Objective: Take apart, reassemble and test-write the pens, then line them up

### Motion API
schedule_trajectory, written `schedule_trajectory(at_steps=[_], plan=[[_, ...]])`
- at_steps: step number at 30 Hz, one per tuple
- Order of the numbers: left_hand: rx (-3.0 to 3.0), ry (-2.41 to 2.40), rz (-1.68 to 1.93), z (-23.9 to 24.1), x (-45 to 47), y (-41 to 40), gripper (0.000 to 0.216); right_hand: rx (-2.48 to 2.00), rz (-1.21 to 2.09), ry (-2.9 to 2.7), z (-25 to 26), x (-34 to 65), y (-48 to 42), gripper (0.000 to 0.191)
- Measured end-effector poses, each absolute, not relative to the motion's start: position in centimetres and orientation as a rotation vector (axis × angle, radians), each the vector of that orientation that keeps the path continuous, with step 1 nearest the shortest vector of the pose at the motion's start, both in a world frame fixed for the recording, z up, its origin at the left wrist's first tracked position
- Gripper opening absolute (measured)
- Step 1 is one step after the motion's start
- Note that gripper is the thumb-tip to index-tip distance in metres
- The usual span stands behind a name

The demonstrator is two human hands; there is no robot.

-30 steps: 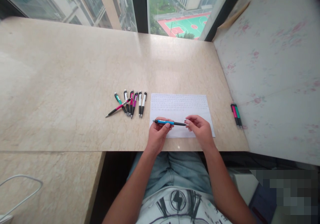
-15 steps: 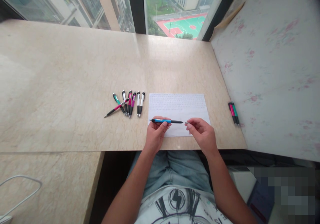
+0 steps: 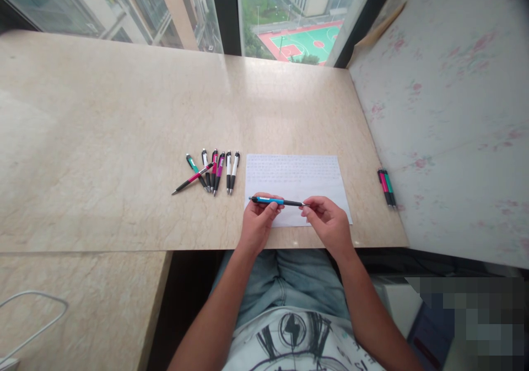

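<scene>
A blue ballpoint pen (image 3: 270, 200) with a black grip lies level above the sheet of paper, its clip end to the left. My left hand (image 3: 259, 219) is closed around its blue barrel, thumb in front. At the pen's right end, my right hand (image 3: 328, 222) pinches the silver pen tip (image 3: 305, 204) between thumb and fingers. The tip is mostly hidden by the fingertips, so I cannot tell whether it sits fully against the grip. Under both hands is the white paper (image 3: 293, 167), with rows of faint writing on its upper part.
Several pens in white, purple, pink and green lie left of the paper, a pink pen (image 3: 193, 178) crossing over others. Against the wall at right rest a pink pen (image 3: 384, 187) and a green pen (image 3: 389, 188). A pale cable (image 3: 37, 292) loops on the lower left surface.
My right hand has moved slightly left, closing the gap where a thin silver part showed between the black grip and my fingers. My left hand has barely moved.
</scene>
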State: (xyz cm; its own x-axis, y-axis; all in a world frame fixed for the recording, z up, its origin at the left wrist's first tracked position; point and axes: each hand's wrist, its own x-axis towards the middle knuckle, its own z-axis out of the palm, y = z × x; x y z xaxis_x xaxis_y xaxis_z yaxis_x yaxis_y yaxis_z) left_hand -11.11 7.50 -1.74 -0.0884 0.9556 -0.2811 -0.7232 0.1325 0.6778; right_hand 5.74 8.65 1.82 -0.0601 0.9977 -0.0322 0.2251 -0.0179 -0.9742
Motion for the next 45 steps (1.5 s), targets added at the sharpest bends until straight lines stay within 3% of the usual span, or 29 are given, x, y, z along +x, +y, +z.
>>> schedule_trajectory(at_steps=[5,9,12,22,26,32,39,45], plan=[[0.362,0.831,1.441,-1.74,-11.08,7.50,0.023,-1.440,1.079,-1.534,2.53,6.02,8.91,0.016],[0.375,0.839,1.415,-1.70,-11.02,7.44,0.021,-1.461,1.045,-1.668,2.65,6.24,9.14,0.032],[0.437,0.841,1.385,-1.61,-10.96,7.37,0.020,-1.469,0.976,-1.616,2.24,6.17,9.17,0.023],[0.404,0.858,1.440,-2.06,-10.89,7.44,0.024,-1.350,1.086,-1.599,2.23,6.02,8.64,0.025],[0.389,0.853,1.447,-2.18,-10.94,7.43,0.022,-1.372,0.973,-1.709,2.29,6.20,8.74,0.010],[0.409,0.821,1.437,-2.08,-10.97,7.42,0.023,-1.384,0.927,-1.791,2.58,6.19,8.99,0.033],[0.395,0.828,1.445,-2.05,-11.00,7.36,0.021,-1.366,0.904,-1.757,2.56,6.20,8.90,0.012],[0.404,0.842,1.435,-1.97,-11.03,7.37,0.022,-1.408,0.893,-1.792,2.55,6.16,8.98,0.029]])
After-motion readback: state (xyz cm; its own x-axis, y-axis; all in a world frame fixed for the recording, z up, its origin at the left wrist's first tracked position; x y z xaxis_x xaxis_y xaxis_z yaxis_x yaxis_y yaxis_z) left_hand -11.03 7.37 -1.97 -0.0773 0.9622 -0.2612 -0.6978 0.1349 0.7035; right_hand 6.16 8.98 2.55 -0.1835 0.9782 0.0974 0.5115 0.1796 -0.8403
